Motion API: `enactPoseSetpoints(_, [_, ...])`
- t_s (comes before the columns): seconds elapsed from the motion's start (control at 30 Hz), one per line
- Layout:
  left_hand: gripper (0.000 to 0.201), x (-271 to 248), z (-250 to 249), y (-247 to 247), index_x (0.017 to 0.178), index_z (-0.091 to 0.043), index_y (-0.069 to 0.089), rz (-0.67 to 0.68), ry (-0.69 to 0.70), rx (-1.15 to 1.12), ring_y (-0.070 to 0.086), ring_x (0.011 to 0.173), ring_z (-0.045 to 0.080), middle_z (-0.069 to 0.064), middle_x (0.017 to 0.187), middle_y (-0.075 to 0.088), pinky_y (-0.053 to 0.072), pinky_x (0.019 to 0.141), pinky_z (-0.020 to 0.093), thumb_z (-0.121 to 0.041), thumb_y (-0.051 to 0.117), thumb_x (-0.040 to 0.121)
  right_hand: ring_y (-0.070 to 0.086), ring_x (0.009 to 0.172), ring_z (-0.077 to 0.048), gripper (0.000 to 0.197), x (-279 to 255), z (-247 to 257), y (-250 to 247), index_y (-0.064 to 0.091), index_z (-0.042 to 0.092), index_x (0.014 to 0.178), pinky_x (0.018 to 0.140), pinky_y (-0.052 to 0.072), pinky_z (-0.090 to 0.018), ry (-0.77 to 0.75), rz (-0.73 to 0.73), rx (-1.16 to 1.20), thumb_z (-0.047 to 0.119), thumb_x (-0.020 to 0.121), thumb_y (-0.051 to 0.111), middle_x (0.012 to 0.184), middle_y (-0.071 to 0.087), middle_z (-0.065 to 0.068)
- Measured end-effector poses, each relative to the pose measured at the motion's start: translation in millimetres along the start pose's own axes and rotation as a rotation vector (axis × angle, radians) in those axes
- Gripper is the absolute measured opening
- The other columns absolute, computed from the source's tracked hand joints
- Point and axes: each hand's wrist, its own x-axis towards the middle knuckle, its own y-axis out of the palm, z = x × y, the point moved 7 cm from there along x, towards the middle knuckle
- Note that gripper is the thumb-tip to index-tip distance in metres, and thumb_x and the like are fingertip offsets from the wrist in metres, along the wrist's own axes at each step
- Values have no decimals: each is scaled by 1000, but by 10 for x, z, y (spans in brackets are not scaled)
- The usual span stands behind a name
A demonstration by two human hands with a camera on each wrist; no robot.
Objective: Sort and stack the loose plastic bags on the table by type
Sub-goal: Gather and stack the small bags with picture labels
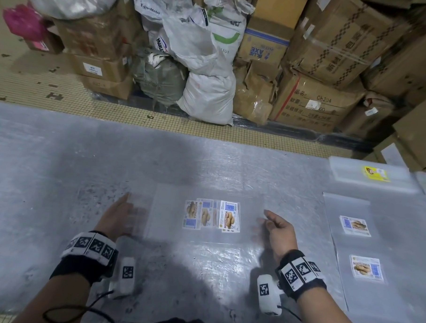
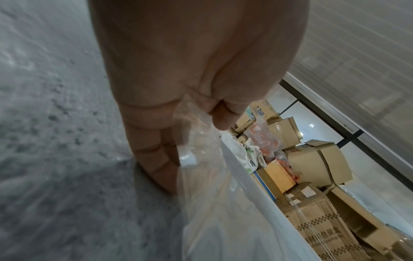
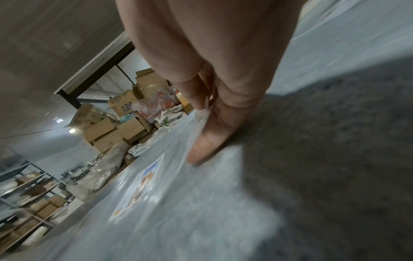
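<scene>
While the head view is a bit smeared around the fingers, you can make out the basics: a small stack of clear bags (image 1: 204, 214) lies flat at about 6 o'clock on the grey table (image 1: 61, 154), held between the two hands. The printed labels (image 1: 212, 215) fan out across its middle, and the top one reads "BUKULENGA" next to a picture of brownish food and a blue table. The left hand (image 1: 116, 218) is at the stack's 9 o'clock edge and the right hand (image 1: 278, 231) at its 3 o'clock edge. Over at 3 o'clock lie two more labelled bags (image 1: 359, 243), also marked BUKULENGA, and at 2 o'clock sits a bag pile with a yellow label (image 1: 375, 173); can't read that one. Beyond the table there's a white sack saying "ExxonMobil" (image 1: 150, 8), a carton printed "BLUE AXE" (image 1: 259, 52) and another with "CH204" (image 1: 317, 102).

Left wrist view: the thumb and fingers (image 2: 156, 159) pinch the clear plastic edge, and the film hangs off towards 5 o'clock. The BLUE AXE carton shows up again at 2 o'clock.

Right wrist view: the thumb and forefinger pinch a thin edge of clear plastic just above the table. One label lies flat at 7 o'clock, too blurry to read. The ExxonMobil sack is at 8 o'clock, the BLUE AXE carton at 10.
</scene>
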Motion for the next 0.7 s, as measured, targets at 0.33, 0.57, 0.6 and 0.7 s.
enactPoseSetpoints(0.33, [35, -30, -44, 7, 123, -10, 52, 52, 119, 336, 56, 65, 20, 14, 80, 58, 41, 60, 29, 9, 45, 93, 66, 92, -12, 32, 13, -48, 12, 61, 10, 126, 84, 57, -26, 12, -33, -33, -1, 98, 49, 111, 69, -3])
enactPoseSetpoints(0.57, [37, -18, 1, 44, 123, -7, 45, 50, 164, 410, 54, 68, 21, 10, 86, 59, 46, 48, 19, 13, 45, 92, 67, 91, -15, 31, 23, -91, 25, 64, 14, 119, 73, 60, -25, 16, -24, 9, -3, 97, 51, 107, 70, -6])
enactPoseSetpoints(0.6, [37, -21, 2, 67, 123, -9, 44, 58, 165, 400, 55, 67, 21, 10, 84, 60, 47, 51, 19, 12, 46, 92, 68, 93, -17, 30, 36, -106, 35, 65, 13, 119, 82, 59, -33, 19, -23, 10, -2, 96, 52, 109, 70, -7])
enactPoseSetpoints(0.7, [38, 8, 38, 92, 128, -9, 49, 105, 136, 401, 61, 62, 19, 11, 80, 65, 49, 55, 27, 5, 51, 94, 68, 102, -26, 29, 46, -135, 32, 69, 16, 111, 98, 52, -48, 17, -38, -7, -3, 94, 55, 110, 71, -9])
